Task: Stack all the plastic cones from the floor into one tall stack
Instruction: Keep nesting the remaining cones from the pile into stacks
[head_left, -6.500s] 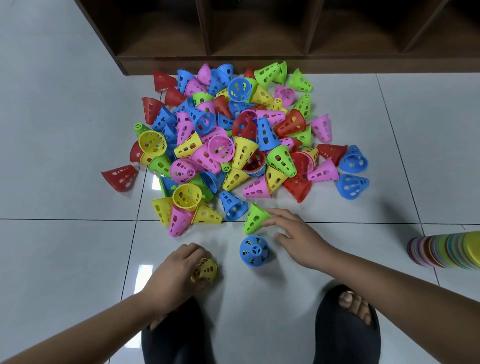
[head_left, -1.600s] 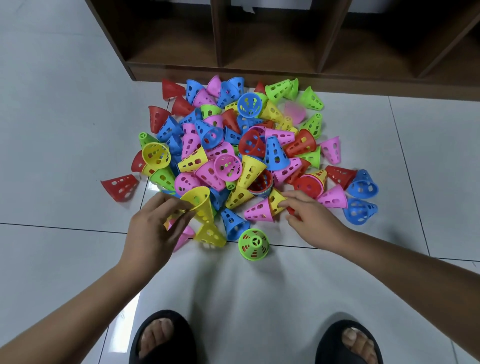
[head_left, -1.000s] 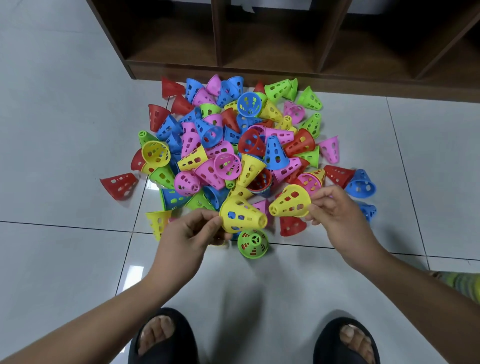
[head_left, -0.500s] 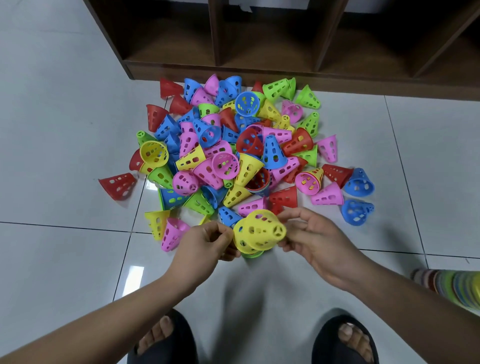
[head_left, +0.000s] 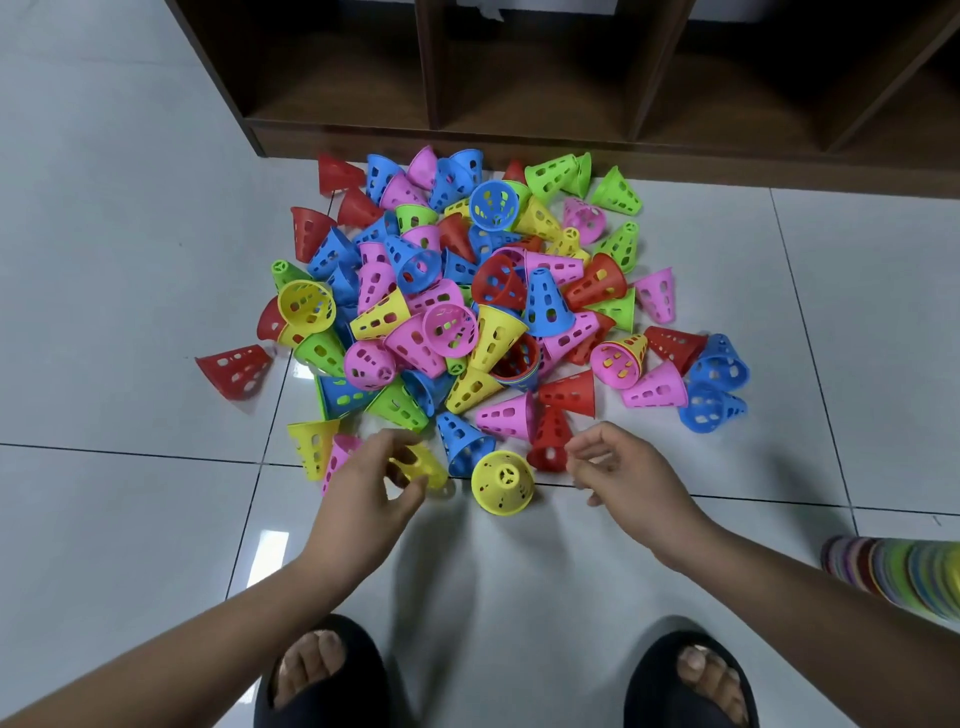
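Dozens of perforated plastic cones (head_left: 545, 306) lie loose on the tiled floor (head_left: 130, 260). The left hand (head_left: 371, 486) pinches a yellow plastic cone (head_left: 423, 467); the right hand (head_left: 621, 470) is loosely curled and empty. Next, I judge, that cone goes onto the upright yellow-topped cone stack (head_left: 502, 483).

Scanning for anything to read, and there's nothing: no letters, numbers, logos or labels anywhere. The heap of perforated plastic cones (head_left: 493, 312) in red, blue, pink, green and yellow shows only cut-out holes, no print. The multicoloured stack of nested cones (head_left: 893, 571) lying at the right edge is blurred, with no marking to make out. The dark brown wooden shelf unit (head_left: 519, 150), the glossy white floor tiles (head_left: 130, 260) and the black slippers (head_left: 322, 675) are plain too. A white scrap (head_left: 485, 10) high on the shelf shows no legible writing.
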